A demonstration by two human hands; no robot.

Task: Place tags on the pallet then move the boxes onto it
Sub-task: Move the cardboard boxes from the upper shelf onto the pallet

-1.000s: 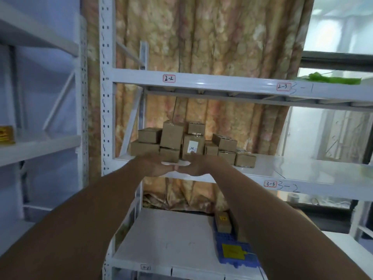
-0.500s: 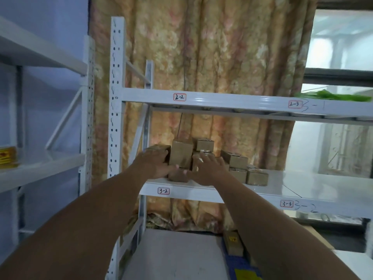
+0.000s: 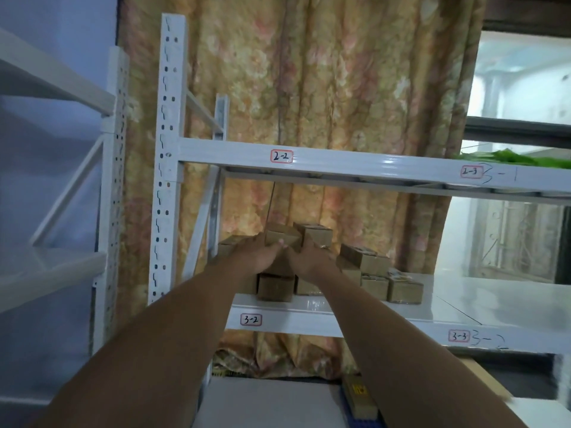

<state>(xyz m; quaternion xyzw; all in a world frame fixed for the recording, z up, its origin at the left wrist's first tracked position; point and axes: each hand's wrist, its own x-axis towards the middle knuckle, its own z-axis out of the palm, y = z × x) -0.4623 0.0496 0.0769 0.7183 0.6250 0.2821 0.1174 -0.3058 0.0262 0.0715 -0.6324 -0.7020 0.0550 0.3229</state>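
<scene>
Several small brown cardboard boxes (image 3: 367,257) are piled on the white shelf (image 3: 448,304) marked 3-2. Both my arms reach into the pile. My left hand (image 3: 256,254) and my right hand (image 3: 309,257) press on the two sides of one upright cardboard box (image 3: 279,236) in the middle of the stack, fingers wrapped round it. At the bottom edge, a corner of the blue pallet (image 3: 364,423) shows on the lowest shelf, with a box bearing a yellow tag (image 3: 358,393) on it, partly hidden by my right forearm.
The shelf beam marked 2-2 (image 3: 340,160) runs just above the pile. A flowered curtain (image 3: 309,88) hangs behind the rack. A second white rack (image 3: 114,180) stands to the left. Green leaves (image 3: 519,157) lie on the upper shelf at right.
My view has risen and moved closer to the rack. Both hands went from the shelf's front edge up into the pile and closed on the middle box.
</scene>
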